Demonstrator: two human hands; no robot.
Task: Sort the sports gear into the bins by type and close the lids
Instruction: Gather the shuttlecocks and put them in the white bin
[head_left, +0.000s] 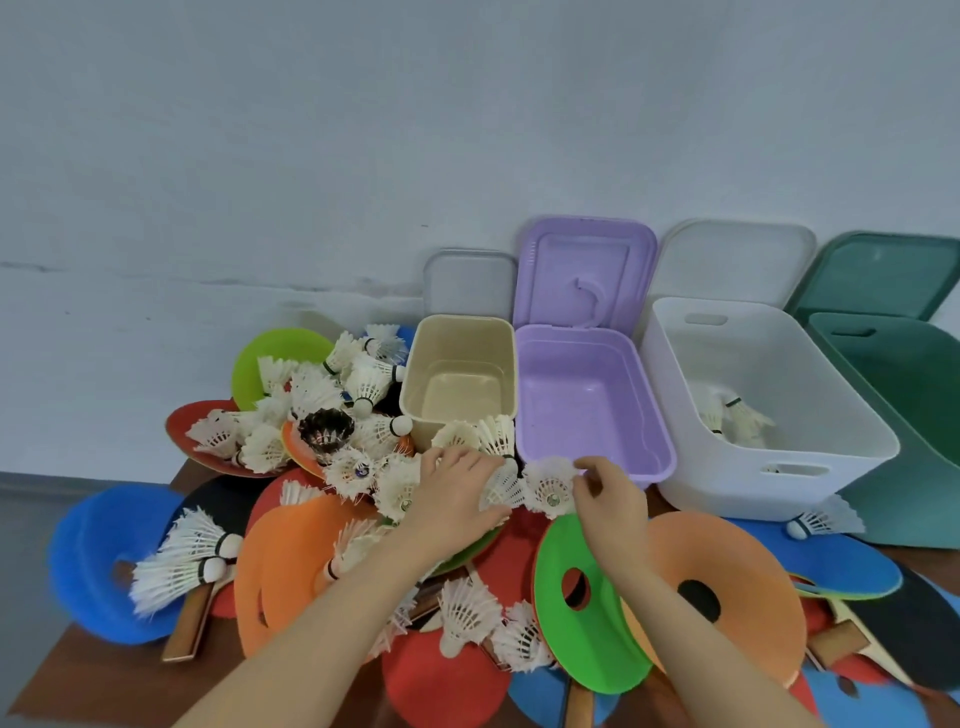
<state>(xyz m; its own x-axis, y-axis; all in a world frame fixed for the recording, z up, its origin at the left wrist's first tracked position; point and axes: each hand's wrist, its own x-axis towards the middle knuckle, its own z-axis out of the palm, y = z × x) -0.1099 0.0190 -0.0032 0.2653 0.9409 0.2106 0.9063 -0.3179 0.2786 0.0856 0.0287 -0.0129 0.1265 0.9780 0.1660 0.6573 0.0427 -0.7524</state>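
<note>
The right hand (605, 499) is pinching a white feathered shuttlecock (550, 488) and the left hand (454, 493) is gripping another, both left of the white plastic bin (779, 467).

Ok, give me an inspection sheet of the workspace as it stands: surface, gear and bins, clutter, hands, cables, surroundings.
Surface: brown table, mostly buried.
Job's things: beige bin and purple bin open, empty; white bin holds shuttlecocks; green bin open; lids off or raised.
Clutter: flat cone discs, paddles and loose shuttlecocks mixed in one pile.
Hands: left hand grips a shuttlecock; right hand pinches another shuttlecock.
Cables: nothing seen.
Surroundings: pale wall behind.
</note>
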